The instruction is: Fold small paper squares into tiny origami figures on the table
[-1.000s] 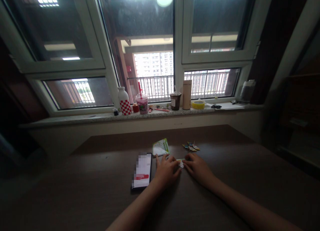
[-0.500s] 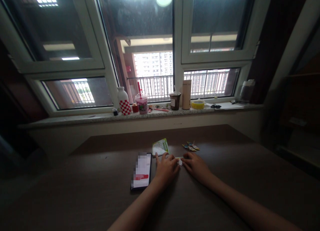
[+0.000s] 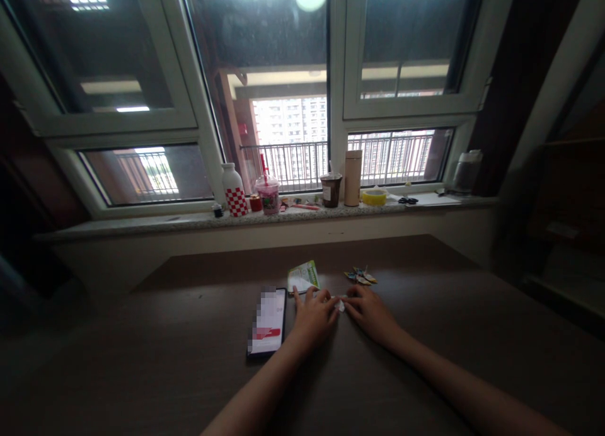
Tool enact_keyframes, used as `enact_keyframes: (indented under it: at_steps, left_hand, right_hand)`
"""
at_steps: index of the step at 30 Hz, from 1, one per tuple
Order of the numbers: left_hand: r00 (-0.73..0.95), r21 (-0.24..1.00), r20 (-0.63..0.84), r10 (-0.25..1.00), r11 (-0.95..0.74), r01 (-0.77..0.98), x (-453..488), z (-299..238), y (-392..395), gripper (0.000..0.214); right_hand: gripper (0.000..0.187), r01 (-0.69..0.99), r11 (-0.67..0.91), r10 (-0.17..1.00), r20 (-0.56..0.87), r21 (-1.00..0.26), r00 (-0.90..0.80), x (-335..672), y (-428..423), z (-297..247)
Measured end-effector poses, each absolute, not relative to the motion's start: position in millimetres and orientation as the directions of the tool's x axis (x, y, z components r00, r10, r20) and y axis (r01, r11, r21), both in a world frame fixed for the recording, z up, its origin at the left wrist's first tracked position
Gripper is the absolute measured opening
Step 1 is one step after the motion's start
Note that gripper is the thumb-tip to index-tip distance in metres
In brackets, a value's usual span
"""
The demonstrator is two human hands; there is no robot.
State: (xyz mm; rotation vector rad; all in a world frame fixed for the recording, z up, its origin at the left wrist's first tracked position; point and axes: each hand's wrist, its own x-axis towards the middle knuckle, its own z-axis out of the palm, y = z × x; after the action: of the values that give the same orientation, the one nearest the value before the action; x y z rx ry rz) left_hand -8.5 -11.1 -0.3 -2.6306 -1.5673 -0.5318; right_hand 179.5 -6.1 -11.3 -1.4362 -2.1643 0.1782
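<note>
A small piece of white paper (image 3: 341,305) lies on the brown table between my hands, mostly covered by fingers. My left hand (image 3: 314,316) pinches its left side, fingers bent. From the right, my right hand (image 3: 372,313) presses its other side with thumb and fingertips. Just beyond the left fingers is a small stack of green-and-white paper sheets (image 3: 307,273). A phone (image 3: 269,326) with a lit screen rests to the left of my left hand. Several small, colourful folded pieces (image 3: 361,276) lie together beyond my right hand; their exact kind is unclear.
The table (image 3: 198,385) runs up to a window sill (image 3: 189,223). On the sill stand a checkered bottle (image 3: 235,193), a pink cup with a straw (image 3: 268,193), a dark drink cup (image 3: 331,190), a tan flask (image 3: 352,179), yellow tape (image 3: 374,198) and scissors (image 3: 408,200).
Both hands stay almost in place at the white paper, with only a slight shift of the fingers. Nothing else has visibly moved.
</note>
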Motion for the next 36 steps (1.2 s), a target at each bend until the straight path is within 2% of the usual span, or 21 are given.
enact_keyframes:
  at_steps: [10,20,24,29,36]
  left_hand:
    - [0.439,0.125,0.319,0.84,-0.496,0.859,-8,-3,-10,0.033]
    - [0.436,0.121,0.289,0.852,-0.484,0.867,-7,1,-12,0.036]
    - [0.44,0.126,0.301,0.846,-0.492,0.861,-7,1,-13,0.037]
    - [0.44,0.12,0.287,0.851,-0.488,0.864,-8,0,-13,0.037]
    - [0.445,0.128,0.286,0.849,-0.494,0.86,-8,-1,-12,0.039]
  right_hand:
    - [0.017,0.837,0.351,0.91,0.364,-0.419,-0.199,173,-4,-13]
    - [0.018,0.834,0.35,0.909,0.369,-0.426,-0.193,175,-3,-15]
    - [0.023,0.815,0.374,0.902,0.379,-0.442,-0.209,178,-3,-17]
    - [0.02,0.795,0.374,0.903,0.381,-0.477,-0.196,181,2,-21]
    - [0.02,0.808,0.381,0.902,0.374,-0.449,-0.217,182,3,-24]
